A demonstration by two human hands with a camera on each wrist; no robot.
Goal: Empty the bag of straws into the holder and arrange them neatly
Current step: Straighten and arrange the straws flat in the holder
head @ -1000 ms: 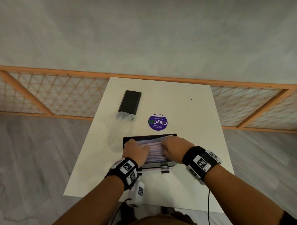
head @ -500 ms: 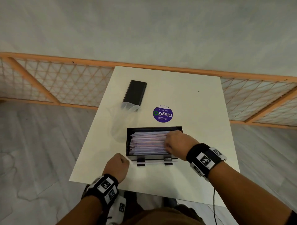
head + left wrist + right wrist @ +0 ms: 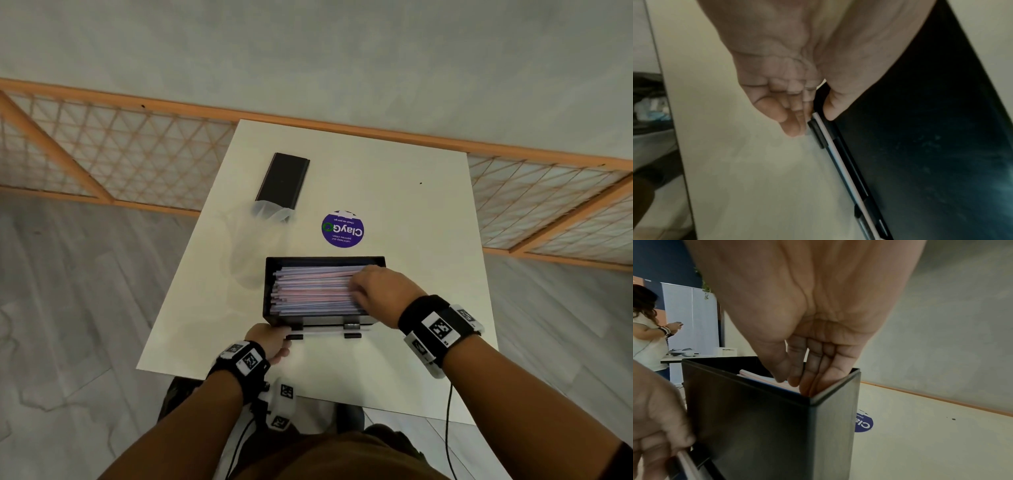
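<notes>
The black holder (image 3: 324, 259) stands open-topped on the white table (image 3: 421, 284), filled with pink and blue straws (image 3: 315, 287) lying lengthwise. My right hand (image 3: 356, 287) reaches into its right end, and its fairly straight fingers (image 3: 813, 386) press on the straw ends in the corner of the holder (image 3: 756, 418). My left hand (image 3: 284, 337) is at the holder's front left corner. There thumb and fingers (image 3: 795, 126) pinch the left end of a white rod (image 3: 842, 167) in the front brackets. The emptied clear bag (image 3: 253, 246) lies left of the holder.
A black oblong case (image 3: 282, 180) lies at the table's back left, on the bag's end. A purple round sticker (image 3: 342, 228) sits behind the holder. A wooden lattice rail (image 3: 120, 154) runs behind the table. A person (image 3: 645, 337) stands far off in the right wrist view.
My left hand left the straws, drew back to the table's front edge, then came forward to the holder's front left corner. My right hand stayed at the right end of the straws.
</notes>
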